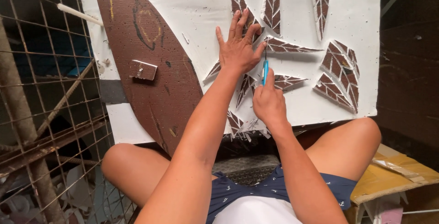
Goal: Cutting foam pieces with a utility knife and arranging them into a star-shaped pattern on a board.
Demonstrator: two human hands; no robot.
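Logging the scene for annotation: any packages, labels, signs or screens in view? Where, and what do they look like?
No labels, signs or screens.
Cardboard box: lower right, beside the right knee, tan-yellow, flat top, clear tape across it.
Left hand lies flat on the white board; right hand holds a blue-handled tool.

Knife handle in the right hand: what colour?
Bright blue; the knife handle shows in the head view, gripped by the right hand.

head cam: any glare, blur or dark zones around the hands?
Head view: the white board is bright but unclipped; the left hand and the right hand holding the blue cutter look sharp; soft shadows beside the leaf-shaped pieces; edges dark, wire grid bowed.
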